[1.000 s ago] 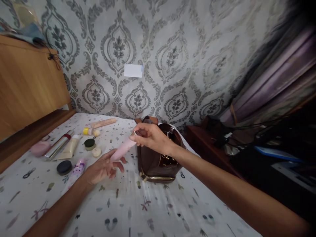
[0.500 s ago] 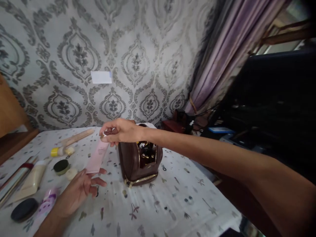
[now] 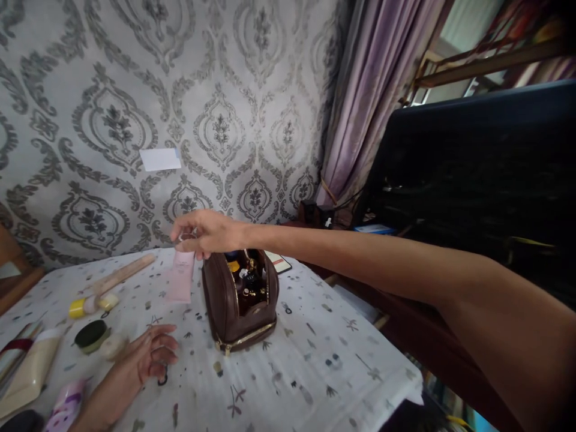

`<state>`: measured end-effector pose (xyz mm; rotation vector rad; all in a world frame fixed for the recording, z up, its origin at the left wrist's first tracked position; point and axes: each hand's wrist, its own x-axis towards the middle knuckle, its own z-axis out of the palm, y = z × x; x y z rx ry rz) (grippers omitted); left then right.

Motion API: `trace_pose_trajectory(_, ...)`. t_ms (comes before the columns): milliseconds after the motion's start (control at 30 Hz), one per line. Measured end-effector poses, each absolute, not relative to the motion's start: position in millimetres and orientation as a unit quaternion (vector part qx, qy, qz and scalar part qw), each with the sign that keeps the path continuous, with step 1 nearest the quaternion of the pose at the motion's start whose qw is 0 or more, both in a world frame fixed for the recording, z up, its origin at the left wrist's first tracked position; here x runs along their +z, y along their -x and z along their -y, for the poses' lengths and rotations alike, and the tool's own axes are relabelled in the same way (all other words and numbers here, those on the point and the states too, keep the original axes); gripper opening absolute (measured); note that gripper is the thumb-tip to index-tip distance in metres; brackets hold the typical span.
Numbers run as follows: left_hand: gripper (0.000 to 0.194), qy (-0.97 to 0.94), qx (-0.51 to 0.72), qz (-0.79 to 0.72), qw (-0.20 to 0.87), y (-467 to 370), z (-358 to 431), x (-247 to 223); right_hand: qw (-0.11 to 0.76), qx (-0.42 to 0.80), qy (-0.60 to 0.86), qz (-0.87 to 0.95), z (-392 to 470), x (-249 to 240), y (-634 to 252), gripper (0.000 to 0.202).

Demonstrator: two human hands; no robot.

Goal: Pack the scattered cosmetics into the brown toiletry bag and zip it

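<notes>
A pale pink squeeze tube (image 3: 180, 281) hangs upright with its cap end up, just left of the bag. My right hand (image 3: 209, 233) is closed on its top end, fingers hiding most of the cap. Behind and below my right wrist stands a dark brown cosmetic bag (image 3: 220, 300), unzipped, with small dark and gold items showing inside. My left hand (image 3: 150, 357) rests low over the tablecloth, fingers loosely bent and apart, holding nothing. Beside it are a round cream-coloured item (image 3: 114, 346) and a dark-lidded jar (image 3: 92, 335).
Left on the patterned tablecloth (image 3: 315, 372) lie a yellow-capped bottle (image 3: 83, 307), a long beige item (image 3: 123, 273), a beige tube (image 3: 33, 372) and a purple-and-white bottle (image 3: 67, 405). A patterned wall stands behind; a large black panel (image 3: 472, 174) is at right.
My left hand has come away from the tube's lower end and dropped lower. My right hand still holds the tube, which now hangs straighter. The view has shifted to the right.
</notes>
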<state>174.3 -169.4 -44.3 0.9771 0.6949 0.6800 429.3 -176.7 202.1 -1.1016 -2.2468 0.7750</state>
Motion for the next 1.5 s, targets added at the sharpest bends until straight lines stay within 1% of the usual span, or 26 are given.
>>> trace_pose_trajectory(233,0.051,-0.475,0.323,-0.314,0.756,-178.9,173.3,-47.3,0.314,0.351,0.438,0.766,173.8,201.9,-451.9,0.005)
trace_pose_trajectory(400,0.054,-0.483,0.315,-0.312,0.756,-179.7,175.4,-40.3,0.337,0.382,0.444,0.737,172.2,208.1,-473.5,0.015)
trace_pose_trajectory(500,0.052,-0.489,0.311,-0.304,0.756,-179.6,174.6,-41.2,0.350,0.357,0.449,0.741,168.6,211.9,-487.4,0.016)
trace_pose_trajectory(600,0.051,-0.497,0.310,-0.295,0.755,-179.0,174.1,-44.3,0.353,0.304,0.466,0.752,165.4,216.6,-499.5,0.016)
trace_pose_trajectory(700,0.047,-0.498,0.315,-0.291,0.753,-178.6,174.2,-46.1,0.346,0.245,0.491,0.761,164.1,221.6,-508.8,0.020)
trace_pose_trajectory(767,0.046,-0.500,0.311,-0.293,0.753,-178.7,174.6,-45.6,0.339,0.203,0.510,0.764,163.6,223.6,-513.3,0.021)
trace_pose_trajectory(933,0.055,-0.506,0.301,-0.304,0.749,-180.2,176.3,-40.7,0.309,0.113,0.550,0.768,161.4,220.9,-520.7,0.023)
trace_pose_trajectory(1100,0.054,-0.516,0.295,-0.313,0.741,-181.8,178.8,-36.9,0.248,-0.001,0.588,0.770,156.5,214.1,-523.2,0.030)
trace_pose_trajectory(1233,0.056,-0.526,0.288,-0.321,0.733,-181.9,178.4,-37.3,0.197,-0.075,0.614,0.761,147.3,207.0,-524.6,0.031)
trace_pose_trajectory(1333,0.057,-0.534,0.282,-0.322,0.729,-181.2,177.6,-38.5,0.164,-0.112,0.626,0.754,139.2,200.0,-525.7,0.031)
trace_pose_trajectory(1500,0.053,-0.547,0.276,-0.318,0.723,-180.8,177.4,-39.5,0.115,-0.128,0.638,0.750,132.3,189.1,-525.4,0.034)
